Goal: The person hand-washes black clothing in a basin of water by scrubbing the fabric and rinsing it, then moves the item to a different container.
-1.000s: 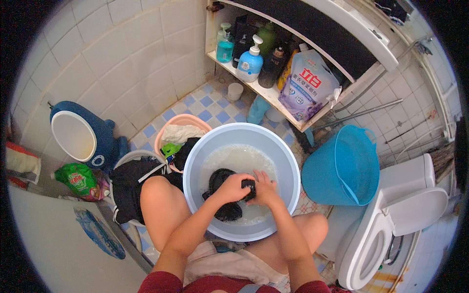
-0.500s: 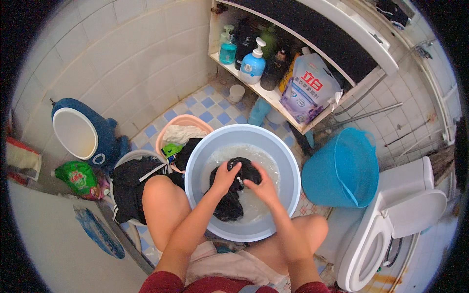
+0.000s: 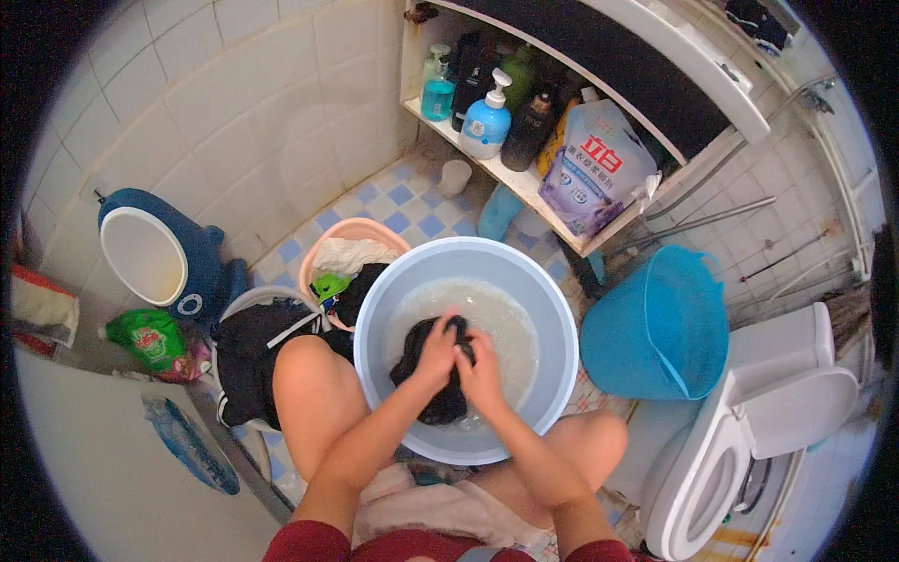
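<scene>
A large pale blue basin (image 3: 556,375) stands between my knees, holding cloudy, soapy water (image 3: 510,318). In it lies a wet, bunched black garment (image 3: 444,406), mostly on the left side of the basin. My left hand (image 3: 436,354) grips a fold of the cloth, fingers curled. Close beside it, my right hand (image 3: 479,365) is closed on the same garment, with a dark fold squeezed between the two hands. My fingertips are slightly blurred, and the cloth beneath my hands is partly hidden.
A peach basin (image 3: 375,228) of clothes and a tub with black clothes (image 3: 245,351) stand to the left. On the right are a blue bucket (image 3: 646,323) and a toilet (image 3: 707,478). A shelf with bottles (image 3: 485,129) and a detergent pouch (image 3: 595,173) overhangs the far side.
My right hand has moved left and nearer to me, coming up against my left hand. The upper part of the black garment is now gathered between them, farther left.
</scene>
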A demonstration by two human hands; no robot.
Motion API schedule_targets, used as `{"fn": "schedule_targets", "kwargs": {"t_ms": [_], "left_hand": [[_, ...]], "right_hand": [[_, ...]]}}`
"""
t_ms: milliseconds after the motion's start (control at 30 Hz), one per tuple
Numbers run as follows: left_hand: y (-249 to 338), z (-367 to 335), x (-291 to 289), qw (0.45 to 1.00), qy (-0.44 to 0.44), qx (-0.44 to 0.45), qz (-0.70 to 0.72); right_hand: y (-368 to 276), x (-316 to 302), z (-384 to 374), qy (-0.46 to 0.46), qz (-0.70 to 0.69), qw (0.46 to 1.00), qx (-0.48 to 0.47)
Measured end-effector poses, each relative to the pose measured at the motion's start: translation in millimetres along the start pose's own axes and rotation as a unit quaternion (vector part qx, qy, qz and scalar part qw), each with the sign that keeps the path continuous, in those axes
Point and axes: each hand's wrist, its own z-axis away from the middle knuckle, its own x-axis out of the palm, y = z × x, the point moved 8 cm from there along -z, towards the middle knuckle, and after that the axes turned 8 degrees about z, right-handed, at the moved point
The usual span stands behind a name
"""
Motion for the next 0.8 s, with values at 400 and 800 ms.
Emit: {"fn": "schedule_targets", "kwargs": {"t_ms": [400,800], "left_hand": [[-6,14,-1,0.983,-0.023,0.026,-0.183],[-9,32,22,0.995,-0.033,0.023,-0.090]], "right_hand": [[-3,0,-6,-0.024,-0.017,0.998,0.047],[24,-14,-19,-0.003,-0.038,0.995,0.089]]}}
